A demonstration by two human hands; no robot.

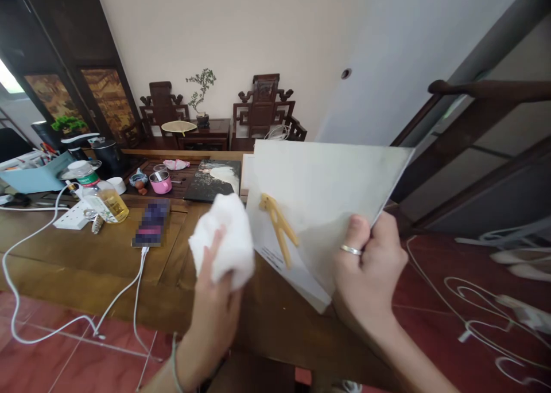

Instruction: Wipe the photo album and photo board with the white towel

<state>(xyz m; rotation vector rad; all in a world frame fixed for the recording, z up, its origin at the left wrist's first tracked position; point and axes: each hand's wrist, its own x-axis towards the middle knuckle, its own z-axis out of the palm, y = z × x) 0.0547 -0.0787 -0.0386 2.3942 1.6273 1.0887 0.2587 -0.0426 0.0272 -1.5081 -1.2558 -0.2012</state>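
Note:
My left hand (217, 301) grips a folded white wad of tissue or cloth (228, 238), raised above the front of the table. On the right, my right hand (372, 261) pinches the edge of a flat white board (318, 181) between thumb and fingers; the board is tilted upright. A yellow A-shaped piece (279, 228) shows against the board's face; whether it is attached, I cannot tell. Lower down, a white surface with small printed text (273, 256) borders the board. Just beyond the wad lies a dark picture panel (217, 178) with a white figure.
On the wooden table (172, 290), a phone (151, 224) is plugged into a white cable. Left of it are a bottle of yellow liquid (105, 201), a power strip (75, 215) and a blue box (37, 178). A pink cup (160, 182) stands further back. Cables trail over the floor.

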